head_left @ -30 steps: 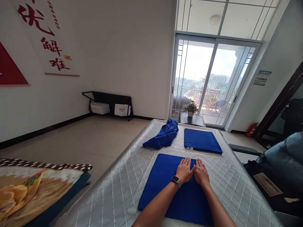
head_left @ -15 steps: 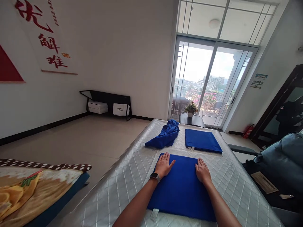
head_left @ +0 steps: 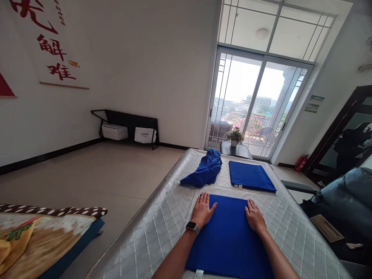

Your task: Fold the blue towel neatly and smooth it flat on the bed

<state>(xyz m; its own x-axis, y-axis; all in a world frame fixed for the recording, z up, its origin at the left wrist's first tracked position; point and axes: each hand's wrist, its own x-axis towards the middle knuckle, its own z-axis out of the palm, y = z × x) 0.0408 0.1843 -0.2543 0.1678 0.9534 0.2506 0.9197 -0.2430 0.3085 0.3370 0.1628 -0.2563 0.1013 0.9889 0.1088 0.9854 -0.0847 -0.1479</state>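
Lying flat under both spread palms: folded blue towel, left hand, right hand.

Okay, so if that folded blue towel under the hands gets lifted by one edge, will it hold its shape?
Probably not: the folded blue towel looks like soft cloth and would likely droop and unfold. The crumpled towel suggests how limp it is. It likely slides easily on the shiny quilted cover.

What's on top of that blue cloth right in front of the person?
Both hands lie flat on the folded blue cloth: the left hand at its left edge, the right hand near its right. The quilted silver surface beneath is hidden where the cloth covers it.
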